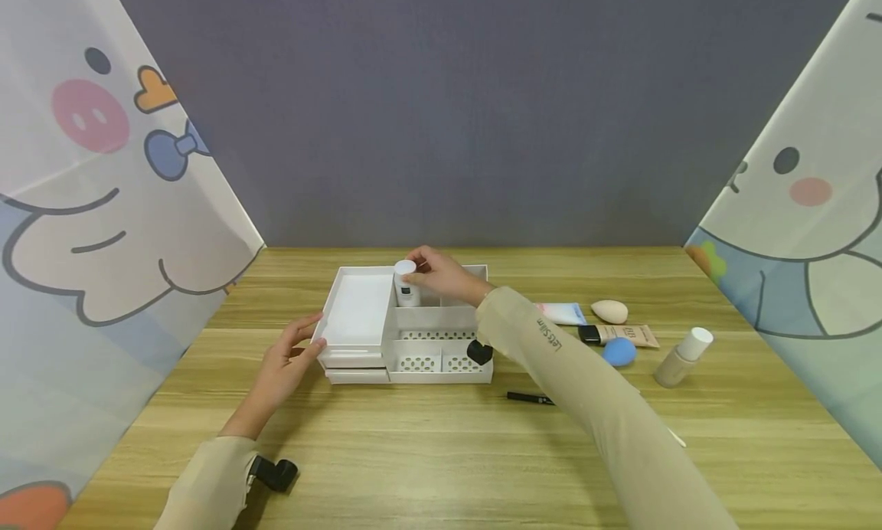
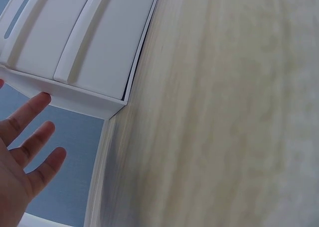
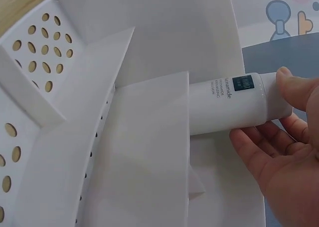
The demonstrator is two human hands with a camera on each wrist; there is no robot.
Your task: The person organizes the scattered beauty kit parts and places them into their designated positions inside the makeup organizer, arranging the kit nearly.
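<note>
My right hand (image 1: 444,276) grips a white bottle (image 1: 407,289) by its cap, thumb on one side and fingers on the other. In the right wrist view the lower part of the bottle (image 3: 224,103) sits inside a back compartment of the white organizer (image 3: 154,112), behind a divider. The left hand (image 1: 285,361) touches the left side of the organizer (image 1: 358,304) near its drawers. With fingers spread and fairly straight, the left hand (image 2: 25,147) rests fingertips at the box's side edge in the left wrist view.
Right of the organizer lie a white-pink tube (image 1: 561,313), a beige egg-shaped sponge (image 1: 609,311), a BB cream tube (image 1: 630,335), a blue sponge (image 1: 619,351) and a black pencil-like stick (image 1: 529,397). A foundation bottle (image 1: 684,357) stands further right. The right sleeve (image 1: 579,369) crosses over the table.
</note>
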